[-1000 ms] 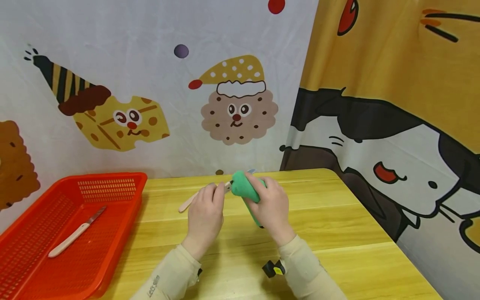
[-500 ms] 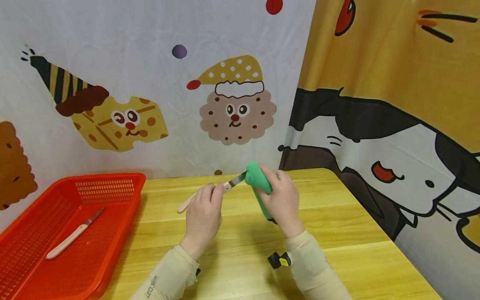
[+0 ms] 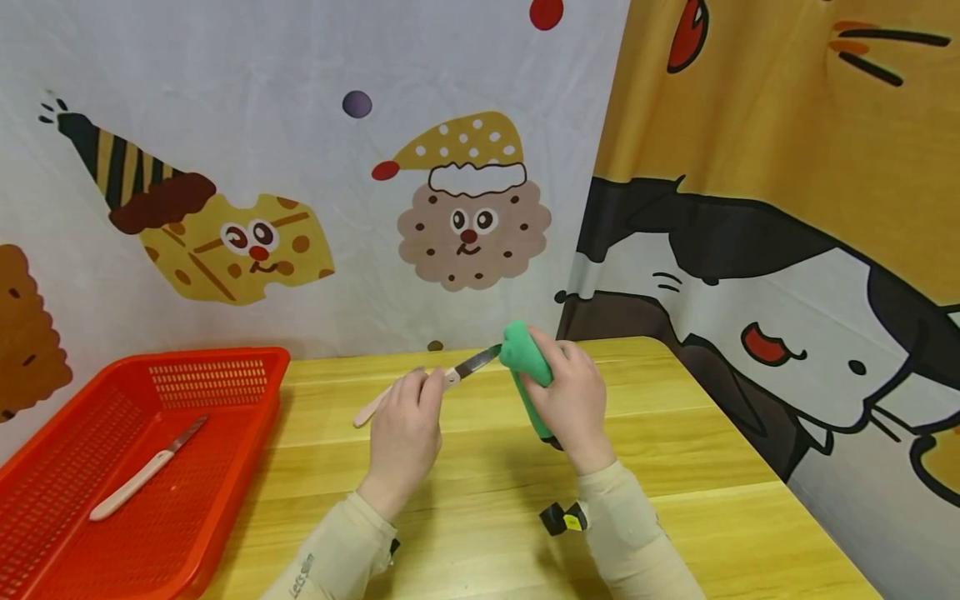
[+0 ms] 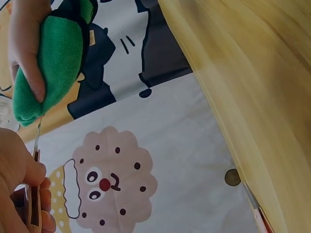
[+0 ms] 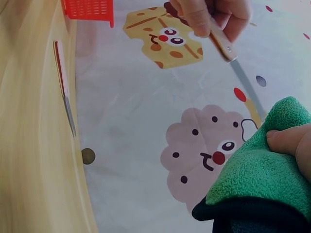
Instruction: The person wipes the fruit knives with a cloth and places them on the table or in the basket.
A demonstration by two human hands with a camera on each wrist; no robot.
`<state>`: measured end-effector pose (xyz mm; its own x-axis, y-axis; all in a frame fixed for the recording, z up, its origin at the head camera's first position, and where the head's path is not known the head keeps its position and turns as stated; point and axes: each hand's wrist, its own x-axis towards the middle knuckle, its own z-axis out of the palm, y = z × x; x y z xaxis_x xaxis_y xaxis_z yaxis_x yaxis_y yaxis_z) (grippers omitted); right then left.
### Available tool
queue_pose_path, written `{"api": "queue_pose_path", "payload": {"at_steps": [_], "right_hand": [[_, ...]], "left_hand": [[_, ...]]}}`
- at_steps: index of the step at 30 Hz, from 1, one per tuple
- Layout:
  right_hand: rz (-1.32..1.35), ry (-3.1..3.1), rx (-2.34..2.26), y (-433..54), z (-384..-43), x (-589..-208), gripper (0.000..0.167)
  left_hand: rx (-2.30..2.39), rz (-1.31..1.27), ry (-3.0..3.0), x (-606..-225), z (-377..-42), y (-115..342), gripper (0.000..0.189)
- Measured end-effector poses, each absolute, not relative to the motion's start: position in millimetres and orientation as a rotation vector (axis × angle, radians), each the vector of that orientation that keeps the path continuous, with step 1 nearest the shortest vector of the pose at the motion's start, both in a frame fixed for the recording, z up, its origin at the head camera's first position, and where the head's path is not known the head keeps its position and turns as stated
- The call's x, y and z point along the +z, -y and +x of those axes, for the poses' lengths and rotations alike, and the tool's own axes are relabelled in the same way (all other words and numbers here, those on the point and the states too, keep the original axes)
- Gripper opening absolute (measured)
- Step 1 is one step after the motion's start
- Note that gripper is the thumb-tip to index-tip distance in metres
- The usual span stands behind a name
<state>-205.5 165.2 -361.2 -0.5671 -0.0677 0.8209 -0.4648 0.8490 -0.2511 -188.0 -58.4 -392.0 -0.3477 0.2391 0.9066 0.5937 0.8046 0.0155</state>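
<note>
My left hand (image 3: 405, 437) grips a knife by its pale pink handle (image 3: 452, 379), with the blade (image 3: 477, 362) pointing up and to the right. In my right hand (image 3: 573, 400) is a folded green cloth (image 3: 525, 354) with a dark edge, pinched between thumb and fingers. The cloth meets the blade's tip, and most of the blade shows bare. In the right wrist view the cloth (image 5: 267, 170) bunches under the thumb, beside the blade (image 5: 248, 87). A second knife (image 5: 63, 80) lies on the table near its far edge, partly hidden behind my left hand in the head view.
A red plastic basket (image 3: 247, 467) stands on the table's left side, with another pale-handled knife (image 3: 146, 471) inside. The wooden table (image 3: 697, 467) ends at a hanging cloth (image 3: 300, 100) printed with cartoons.
My right hand has slid the green cloth up and right along the blade to its tip, uncovering more metal. The left hand has stayed nearly in place.
</note>
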Motion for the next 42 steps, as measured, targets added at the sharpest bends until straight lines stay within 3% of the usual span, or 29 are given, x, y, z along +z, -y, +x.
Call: {"api": "queue_pose_path", "payload": {"at_steps": [26, 42], "right_hand": [[0.624, 2.065, 0.539, -129, -184, -363, 0.062], [0.605, 2.104, 0.517, -123, -192, -375, 0.059]], "left_hand": [[-0.453, -0.587, 1.953, -394, -192, 59, 0.037], [-0.443, -0.600, 1.953, -396, -188, 56, 0.030]]}}
